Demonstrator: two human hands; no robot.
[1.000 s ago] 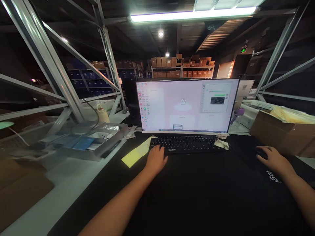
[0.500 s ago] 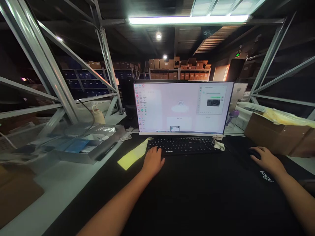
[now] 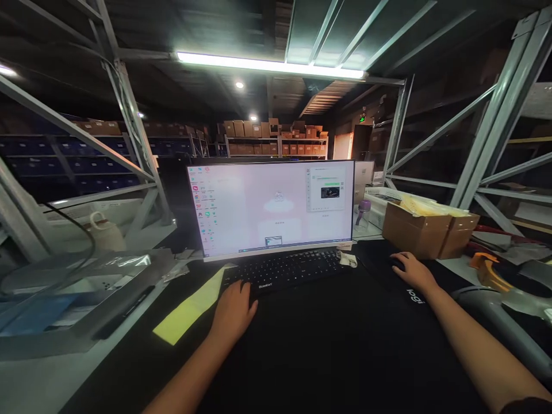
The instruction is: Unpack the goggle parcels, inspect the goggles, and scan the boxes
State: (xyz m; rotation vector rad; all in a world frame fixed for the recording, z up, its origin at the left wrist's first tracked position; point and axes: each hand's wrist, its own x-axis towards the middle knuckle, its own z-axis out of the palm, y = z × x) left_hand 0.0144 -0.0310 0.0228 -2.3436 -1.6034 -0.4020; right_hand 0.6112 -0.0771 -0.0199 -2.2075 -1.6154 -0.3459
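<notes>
My left hand [image 3: 233, 313] rests on the black desk mat [image 3: 328, 339], fingers loosely curled at the left end of the black keyboard [image 3: 288, 268]. My right hand [image 3: 413, 274] lies cupped over a black mouse [image 3: 395, 264] at the right of the keyboard. Behind the keyboard stands a lit monitor [image 3: 271, 207] with a pale pink desktop and a small window at its upper right.
A yellow paper strip [image 3: 190, 310] lies left of the keyboard. A clear plastic tray [image 3: 81, 287] with papers sits at the left. A cardboard box [image 3: 425, 230] stands right of the monitor, an orange-handled tool [image 3: 487, 270] further right. Metal rack posts flank the desk.
The view has swung right and up, so monitor, keyboard and both hands sit further left in frame. The hands keep their places on keyboard edge and mouse.
</notes>
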